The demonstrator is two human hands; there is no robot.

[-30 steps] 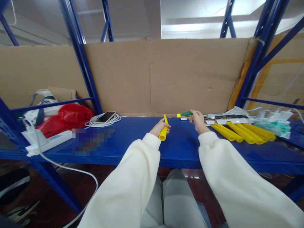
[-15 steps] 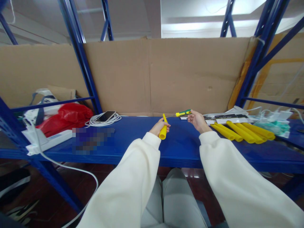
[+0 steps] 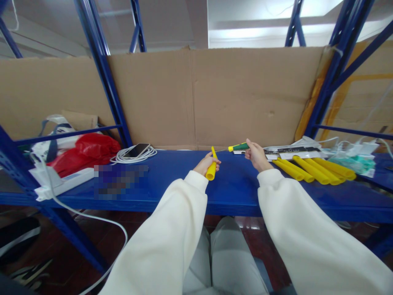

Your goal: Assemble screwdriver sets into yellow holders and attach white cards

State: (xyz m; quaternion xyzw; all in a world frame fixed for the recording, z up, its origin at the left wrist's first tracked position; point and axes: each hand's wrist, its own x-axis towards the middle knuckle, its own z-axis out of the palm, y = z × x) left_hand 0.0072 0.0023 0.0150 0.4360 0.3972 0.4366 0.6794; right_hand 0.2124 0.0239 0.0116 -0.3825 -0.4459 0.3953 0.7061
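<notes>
In the middle of the head view, my left hand (image 3: 203,164) is closed around a yellow plastic tube (image 3: 211,171), its wide open end toward me and its narrow end pointing away. To its right, my right hand (image 3: 256,155) grips the end of a screwdriver (image 3: 238,147) with a green and yellow handle. The thin shaft points left and its tip reaches the tube near my left fingers. What the tip touches there is too small to tell. Several similar yellow tubes (image 3: 319,170) lie side by side on the blue bench, right of my right hand.
On the blue bench (image 3: 175,192), a phone (image 3: 137,150) rests on a coiled white cable (image 3: 150,154). At left are a red bag (image 3: 95,151) and a white power strip (image 3: 72,182). Black-and-white packages (image 3: 299,153) lie behind the tubes. Cardboard (image 3: 245,90) stands along the back.
The screwdriver handle has turned, with more of its green side showing now. My right fingers have shifted slightly on its end. My left hand and the tube stay almost still.
</notes>
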